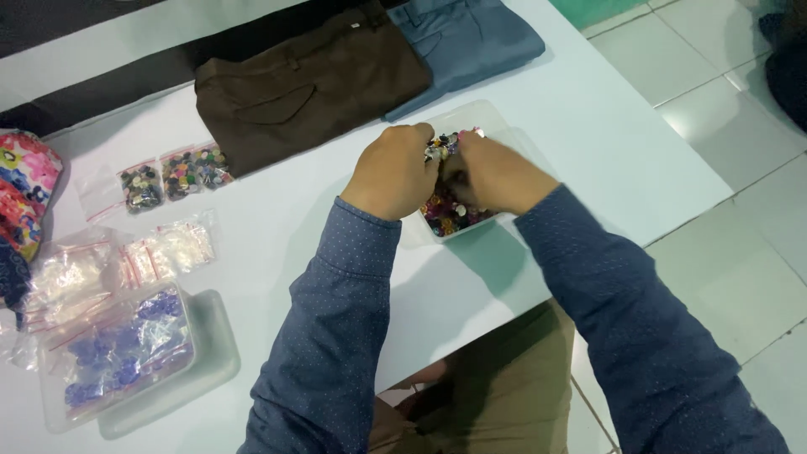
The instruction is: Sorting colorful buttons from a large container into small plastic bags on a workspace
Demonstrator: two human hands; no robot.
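Observation:
Both my hands meet above a clear plastic box [490,123] filled with mixed coloured buttons [447,215]. My left hand [392,171] and my right hand [494,174] pinch a small clear bag of buttons [442,146] between them, held over the box. Fingers of both hands are closed on the bag. My blue dotted sleeves reach in from the bottom of the view. Much of the box's inside is hidden behind my hands.
Folded brown trousers [311,84] and blue trousers [462,38] lie at the table's far side. Small bags of buttons [172,175] and empty zip bags [126,261] lie left. A clear box with blue buttons [118,353] sits near left. Floral fabric [21,193] at far left.

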